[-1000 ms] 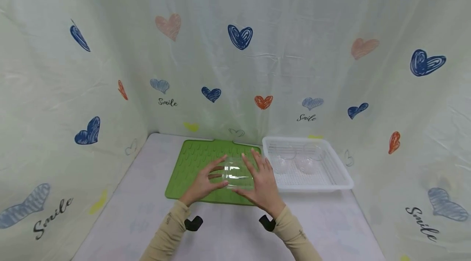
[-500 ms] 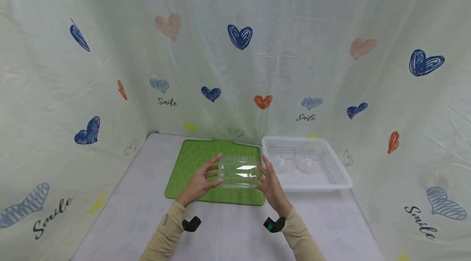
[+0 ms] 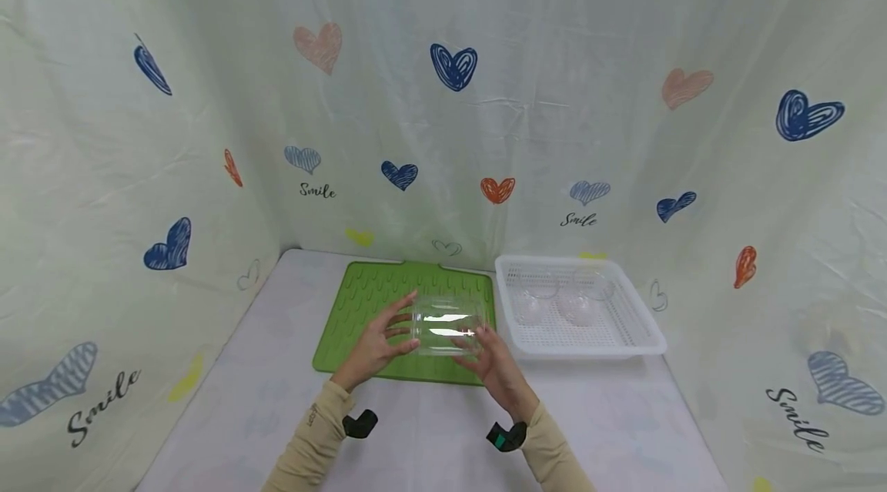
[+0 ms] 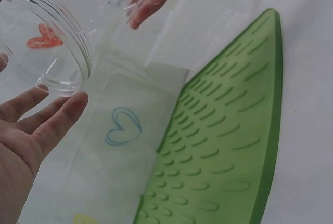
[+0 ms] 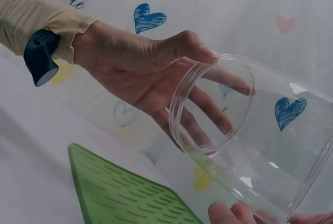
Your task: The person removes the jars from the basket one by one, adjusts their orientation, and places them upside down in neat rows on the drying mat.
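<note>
A clear, see-through jar (image 3: 449, 315) lies on its side in the air above the green mat (image 3: 377, 296). My left hand (image 3: 374, 346) grips its left end, thumb and fingers spread round the rim. In the left wrist view, threads show on the jar (image 4: 78, 52) beside the fingertips of the left hand (image 4: 31, 141). At the other end is my right hand (image 3: 504, 376). The right wrist view shows the thumb of the right hand (image 5: 140, 68) at the rim of the jar (image 5: 276, 146), its curled fingers visible through the clear wall.
A white perforated plastic basket (image 3: 589, 351) stands right of the mat. Several clear rounded pieces (image 3: 575, 310) lie in it, their kind hard to tell. A white cloth (image 3: 430, 438) covers the table, and a heart-print curtain (image 3: 527, 115) closes the back and sides.
My right hand slid out to the jar's right end, then came lower and back left with its fingers behind the wall. The left hand and jar shifted slightly left.
</note>
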{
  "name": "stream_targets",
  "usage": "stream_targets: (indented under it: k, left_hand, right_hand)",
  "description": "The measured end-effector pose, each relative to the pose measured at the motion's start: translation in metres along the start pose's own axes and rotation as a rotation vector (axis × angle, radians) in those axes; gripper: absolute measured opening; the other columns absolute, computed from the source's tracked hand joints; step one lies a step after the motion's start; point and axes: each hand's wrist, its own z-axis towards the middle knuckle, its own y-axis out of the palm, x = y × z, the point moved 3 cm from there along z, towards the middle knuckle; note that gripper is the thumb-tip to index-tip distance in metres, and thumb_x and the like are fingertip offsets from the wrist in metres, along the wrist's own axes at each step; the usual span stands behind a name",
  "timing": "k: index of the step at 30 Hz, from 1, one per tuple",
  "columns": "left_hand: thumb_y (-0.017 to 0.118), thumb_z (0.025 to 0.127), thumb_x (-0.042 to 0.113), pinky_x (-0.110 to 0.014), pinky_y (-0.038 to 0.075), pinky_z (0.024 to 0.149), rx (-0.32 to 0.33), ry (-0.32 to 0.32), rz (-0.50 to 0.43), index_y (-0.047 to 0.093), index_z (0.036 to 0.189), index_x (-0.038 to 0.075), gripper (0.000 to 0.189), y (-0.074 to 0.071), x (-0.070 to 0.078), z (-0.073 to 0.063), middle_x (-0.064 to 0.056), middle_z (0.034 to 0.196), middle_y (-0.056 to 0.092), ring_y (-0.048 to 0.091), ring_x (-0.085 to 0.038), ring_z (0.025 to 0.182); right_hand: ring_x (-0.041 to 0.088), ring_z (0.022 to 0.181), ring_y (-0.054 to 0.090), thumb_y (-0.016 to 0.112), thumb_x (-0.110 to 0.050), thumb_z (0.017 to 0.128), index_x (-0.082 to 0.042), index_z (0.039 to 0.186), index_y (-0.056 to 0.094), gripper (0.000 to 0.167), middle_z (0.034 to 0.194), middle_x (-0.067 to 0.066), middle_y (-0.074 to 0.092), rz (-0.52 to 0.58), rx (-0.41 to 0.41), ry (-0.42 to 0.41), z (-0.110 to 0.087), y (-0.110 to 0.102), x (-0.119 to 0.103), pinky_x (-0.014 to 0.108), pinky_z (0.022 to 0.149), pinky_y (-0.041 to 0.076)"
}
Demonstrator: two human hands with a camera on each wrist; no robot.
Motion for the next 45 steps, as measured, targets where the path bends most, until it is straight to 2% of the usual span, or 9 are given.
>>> stream_targets:
  k: [7, 11, 17, 22, 25, 28, 32, 39, 45]
  left_hand:
    - [0.069, 0.086, -0.001, -0.065, 0.043, 0.098, 0.001, -0.026, -0.04, 0.026, 0.151, 0.001, 0.078, -0.001, -0.006, -0.005, -0.029, 0.152, 0.027, 0.043, -0.054, 0.126]
    - [0.069, 0.087, 0.002, -0.065, 0.042, 0.1, 0.002, -0.048, -0.058, 0.023, 0.153, 0.006, 0.08, 0.001, -0.02, -0.008, -0.027, 0.155, 0.023, 0.04, -0.053, 0.13]
    - [0.068, 0.089, 0.005, -0.058, 0.043, 0.103, 0.034, -0.051, 0.015, 0.024, 0.154, 0.018, 0.079, -0.005, -0.044, -0.015, -0.018, 0.157, 0.025, 0.038, -0.046, 0.135]
    - [0.065, 0.093, 0.019, -0.054, 0.044, 0.105, 0.078, -0.125, 0.067, 0.025, 0.153, 0.022, 0.073, -0.02, -0.052, -0.028, -0.012, 0.158, 0.027, 0.04, -0.04, 0.136]
    - [0.061, 0.095, 0.033, -0.055, 0.041, 0.107, 0.117, -0.237, 0.189, 0.029, 0.152, 0.025, 0.067, -0.031, -0.062, -0.042, -0.008, 0.158, 0.028, 0.038, -0.037, 0.138]
    - [0.058, 0.094, 0.045, -0.059, 0.036, 0.109, 0.121, -0.365, 0.385, 0.044, 0.145, 0.021, 0.058, -0.041, -0.075, -0.061, -0.01, 0.157, 0.031, 0.034, -0.039, 0.14]
    - [0.058, 0.095, 0.043, -0.064, 0.032, 0.109, 0.082, -0.463, 0.584, 0.063, 0.126, 0.015, 0.042, -0.048, -0.093, -0.084, -0.016, 0.152, 0.037, 0.033, -0.044, 0.139]
    - [0.067, 0.091, 0.031, -0.061, 0.034, 0.109, 0.076, -0.444, 0.748, 0.06, 0.13, 0.014, 0.043, -0.045, -0.11, -0.108, -0.022, 0.145, 0.044, 0.041, -0.044, 0.133]
    - [0.069, 0.088, 0.031, -0.061, 0.039, 0.105, 0.089, -0.43, 0.797, 0.064, 0.125, 0.013, 0.041, -0.044, -0.122, -0.117, -0.022, 0.143, 0.046, 0.044, -0.043, 0.131]
  right_hand:
    - [0.039, 0.138, 0.035, 0.042, -0.029, 0.103, -0.011, 0.15, 0.019, 0.056, 0.147, 0.022, 0.03, 0.008, 0.11, 0.026, 0.004, 0.009, 0.006, 0.049, 0.111, 0.039]
    - [0.041, 0.138, 0.036, 0.046, -0.027, 0.1, -0.009, 0.147, 0.02, 0.057, 0.147, 0.019, 0.03, 0.032, 0.164, 0.02, 0.006, 0.011, 0.006, 0.05, 0.11, 0.04]
    - [0.045, 0.139, 0.032, 0.051, -0.027, 0.098, -0.01, 0.154, 0.004, 0.075, 0.154, 0.025, 0.021, -0.001, 0.162, -0.011, 0.011, 0.016, 0.005, 0.043, 0.104, 0.048]
    - [0.031, 0.125, 0.051, 0.055, -0.021, 0.096, -0.008, 0.154, 0.008, 0.076, 0.153, 0.026, 0.022, -0.066, 0.199, -0.052, 0.02, 0.018, 0.007, 0.035, 0.096, 0.053]
    - [0.021, 0.118, 0.054, 0.06, -0.023, 0.093, -0.009, 0.153, 0.013, 0.078, 0.151, 0.025, 0.024, -0.133, 0.246, -0.062, 0.027, 0.017, 0.009, 0.033, 0.094, 0.054]
    - [0.029, 0.121, 0.053, 0.064, -0.027, 0.091, -0.009, 0.153, 0.014, 0.082, 0.15, 0.026, 0.023, -0.223, 0.291, -0.075, 0.034, 0.016, 0.011, 0.038, 0.096, 0.053]
    - [0.042, 0.13, 0.045, 0.071, -0.033, 0.087, -0.01, 0.153, 0.017, 0.088, 0.152, 0.025, 0.025, -0.355, 0.37, -0.101, 0.045, 0.013, 0.014, 0.047, 0.1, 0.05]
    - [0.041, 0.132, 0.042, 0.079, -0.033, 0.081, -0.012, 0.154, 0.015, 0.099, 0.152, 0.021, 0.029, -0.529, 0.444, -0.186, 0.07, 0.019, 0.029, 0.049, 0.096, 0.051]
    - [0.041, 0.135, 0.039, 0.081, -0.041, 0.077, -0.012, 0.153, 0.017, 0.104, 0.151, 0.019, 0.031, -0.647, 0.498, -0.273, 0.093, 0.03, 0.043, 0.052, 0.1, 0.048]
